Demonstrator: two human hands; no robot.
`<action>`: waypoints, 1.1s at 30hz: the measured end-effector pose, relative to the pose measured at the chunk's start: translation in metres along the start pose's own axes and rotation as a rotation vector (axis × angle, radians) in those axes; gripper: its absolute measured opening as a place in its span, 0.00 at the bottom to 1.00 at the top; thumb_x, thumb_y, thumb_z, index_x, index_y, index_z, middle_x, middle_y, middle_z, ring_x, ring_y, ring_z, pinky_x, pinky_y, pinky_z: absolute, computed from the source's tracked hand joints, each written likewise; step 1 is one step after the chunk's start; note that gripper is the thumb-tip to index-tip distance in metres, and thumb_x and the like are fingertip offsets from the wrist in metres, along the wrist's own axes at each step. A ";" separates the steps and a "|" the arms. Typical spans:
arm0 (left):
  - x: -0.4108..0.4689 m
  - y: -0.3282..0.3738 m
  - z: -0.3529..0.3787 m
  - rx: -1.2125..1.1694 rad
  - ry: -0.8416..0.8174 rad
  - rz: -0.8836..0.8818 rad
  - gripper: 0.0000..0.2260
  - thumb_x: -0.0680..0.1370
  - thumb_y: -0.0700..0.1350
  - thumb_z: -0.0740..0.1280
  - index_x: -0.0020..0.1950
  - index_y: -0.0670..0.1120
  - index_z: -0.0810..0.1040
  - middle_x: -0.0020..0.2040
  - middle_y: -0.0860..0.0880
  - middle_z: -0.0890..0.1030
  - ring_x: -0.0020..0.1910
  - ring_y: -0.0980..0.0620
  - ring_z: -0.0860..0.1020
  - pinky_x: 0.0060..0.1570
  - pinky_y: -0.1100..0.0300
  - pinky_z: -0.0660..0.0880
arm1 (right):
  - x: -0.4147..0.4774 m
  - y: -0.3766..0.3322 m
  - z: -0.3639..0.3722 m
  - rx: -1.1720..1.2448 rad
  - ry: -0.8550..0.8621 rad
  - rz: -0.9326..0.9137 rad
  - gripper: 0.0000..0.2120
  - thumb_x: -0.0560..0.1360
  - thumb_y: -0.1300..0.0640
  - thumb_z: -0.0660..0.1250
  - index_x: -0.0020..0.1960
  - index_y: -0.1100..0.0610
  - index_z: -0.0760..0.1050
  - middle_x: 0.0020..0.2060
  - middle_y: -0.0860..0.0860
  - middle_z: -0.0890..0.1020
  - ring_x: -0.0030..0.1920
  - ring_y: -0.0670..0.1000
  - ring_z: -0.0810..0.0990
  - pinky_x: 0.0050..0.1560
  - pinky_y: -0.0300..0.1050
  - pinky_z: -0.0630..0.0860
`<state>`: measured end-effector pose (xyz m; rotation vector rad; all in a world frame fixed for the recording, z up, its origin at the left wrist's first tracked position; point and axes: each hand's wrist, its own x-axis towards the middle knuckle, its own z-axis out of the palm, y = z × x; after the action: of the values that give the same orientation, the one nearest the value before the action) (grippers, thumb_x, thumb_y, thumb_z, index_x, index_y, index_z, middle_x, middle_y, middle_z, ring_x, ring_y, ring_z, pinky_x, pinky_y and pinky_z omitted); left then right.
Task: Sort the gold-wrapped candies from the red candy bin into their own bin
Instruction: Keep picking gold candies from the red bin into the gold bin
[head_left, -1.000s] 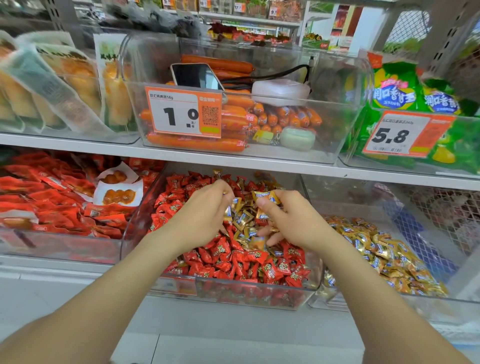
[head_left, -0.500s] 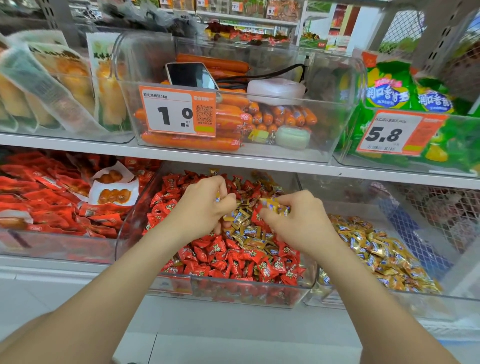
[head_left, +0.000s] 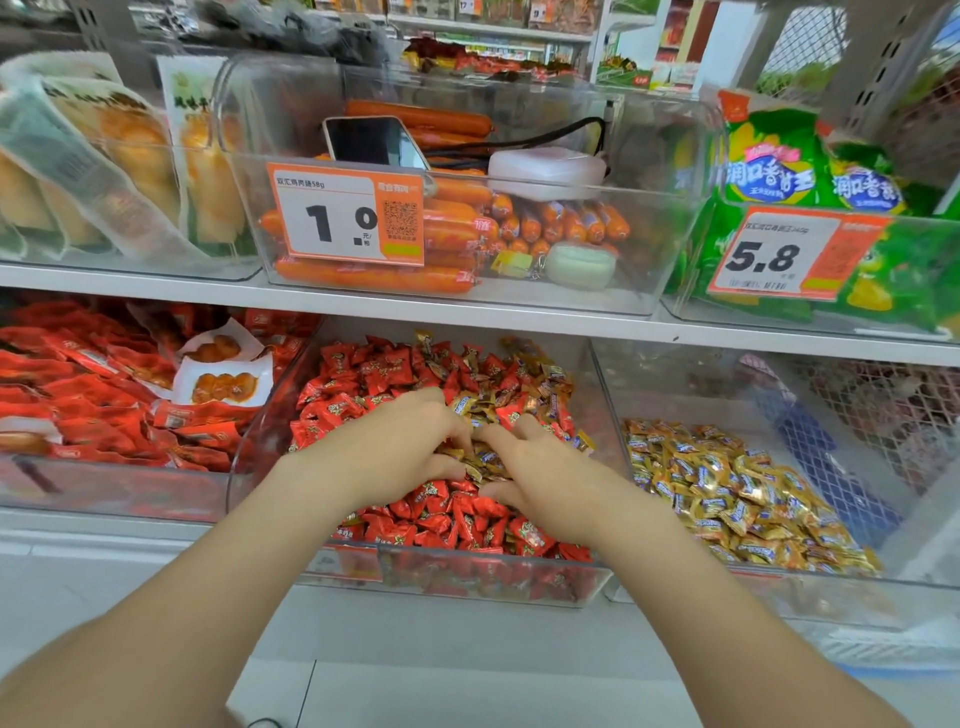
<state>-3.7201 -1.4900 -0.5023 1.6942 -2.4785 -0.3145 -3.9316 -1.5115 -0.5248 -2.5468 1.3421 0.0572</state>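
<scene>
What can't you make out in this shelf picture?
Head view only:
1. Whether the left hand or right hand grips gold candies: the fingertips are buried in the pile.
2. Small print on the 1.0 tag: too small.
3. Lower part of the phone: hidden behind that tag.
4. Rightmost green packs: cut off by the right edge.

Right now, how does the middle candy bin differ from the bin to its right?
The middle bin mixes red candies with gold candies; the right bin holds only gold. The left hand and right hand reach into the middle bin; none touches the right bin. Both are clear plastic.
</scene>
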 end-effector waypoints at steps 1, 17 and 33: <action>0.000 0.001 0.001 0.010 0.013 -0.013 0.09 0.81 0.56 0.71 0.59 0.56 0.82 0.51 0.54 0.69 0.51 0.53 0.72 0.55 0.55 0.72 | 0.002 0.001 0.001 -0.007 -0.002 -0.016 0.27 0.83 0.42 0.65 0.78 0.46 0.59 0.60 0.54 0.68 0.56 0.64 0.80 0.56 0.62 0.78; 0.022 0.003 0.005 0.250 0.005 -0.050 0.16 0.86 0.61 0.59 0.67 0.53 0.73 0.52 0.50 0.68 0.42 0.46 0.75 0.39 0.50 0.75 | -0.012 0.008 -0.042 0.350 0.294 0.008 0.10 0.84 0.46 0.64 0.62 0.48 0.77 0.39 0.49 0.84 0.26 0.48 0.79 0.32 0.50 0.80; 0.010 0.018 0.004 -0.038 0.235 0.012 0.08 0.86 0.56 0.58 0.52 0.55 0.64 0.47 0.56 0.72 0.41 0.54 0.75 0.40 0.53 0.74 | -0.058 0.023 -0.058 1.241 0.190 0.293 0.13 0.81 0.48 0.72 0.58 0.57 0.81 0.50 0.50 0.79 0.30 0.55 0.79 0.24 0.41 0.68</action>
<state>-3.7412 -1.4924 -0.5017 1.5987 -2.2976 -0.1499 -3.9881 -1.4918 -0.4642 -1.3251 1.2032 -0.7309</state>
